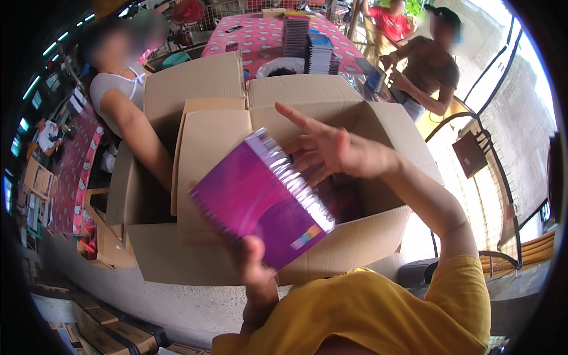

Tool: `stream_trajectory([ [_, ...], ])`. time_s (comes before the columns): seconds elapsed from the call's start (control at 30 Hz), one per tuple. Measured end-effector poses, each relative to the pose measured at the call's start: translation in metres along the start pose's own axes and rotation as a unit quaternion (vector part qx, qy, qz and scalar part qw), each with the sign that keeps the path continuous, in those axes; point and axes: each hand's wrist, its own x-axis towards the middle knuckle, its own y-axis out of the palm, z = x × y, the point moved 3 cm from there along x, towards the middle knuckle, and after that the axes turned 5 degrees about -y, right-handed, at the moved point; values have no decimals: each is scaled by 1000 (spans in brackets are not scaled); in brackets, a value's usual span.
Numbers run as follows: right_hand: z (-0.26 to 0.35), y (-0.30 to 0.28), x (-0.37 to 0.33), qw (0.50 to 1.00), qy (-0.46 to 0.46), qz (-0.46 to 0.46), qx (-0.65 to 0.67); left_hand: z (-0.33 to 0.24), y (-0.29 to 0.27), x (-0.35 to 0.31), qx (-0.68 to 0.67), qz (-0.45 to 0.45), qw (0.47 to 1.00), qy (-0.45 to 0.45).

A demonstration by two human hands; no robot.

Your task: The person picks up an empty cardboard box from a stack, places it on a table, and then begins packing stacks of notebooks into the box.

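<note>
My left hand (258,267) grips a purple spiral notebook (260,201) by its lower corner, thumb on the cover. The notebook is tilted above the near flaps of two cardboard boxes, and shiny clear plastic shows along its right edge. Just to the right of it, my right hand (337,151) is open with its fingers spread, and nothing is in it. That hand hovers over the open right cardboard box (378,177), where dark purplish items (343,201) lie in shadow. Whether its fingertips touch the plastic, I cannot tell.
A co-worker's arm (145,142) reaches into the left cardboard box (139,231). Behind the boxes, stacked notebooks (296,38) stand on a table with a pink patterned cloth (254,35). Another person (435,71) handles a book at the right. More cartons (118,334) lie at lower left.
</note>
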Motion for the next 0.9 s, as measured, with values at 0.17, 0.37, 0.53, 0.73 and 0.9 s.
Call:
stream_trajectory([
  [0.17,30,2,-30,872,-27,-235,-427,-22,72,20,162,125,978,39],
  [0.37,-23,-62,-103,748,236,-270,-559,-36,46,25,163,74,982,58],
  [0.53,6,-55,-134,607,192,-285,-716,-49,39,15,170,16,981,95],
  [0.73,59,-49,-174,645,74,-419,-635,-37,77,-1,197,88,972,88],
  [0.9,103,-59,-265,584,-86,-549,-592,-9,132,-32,163,287,940,88],
])
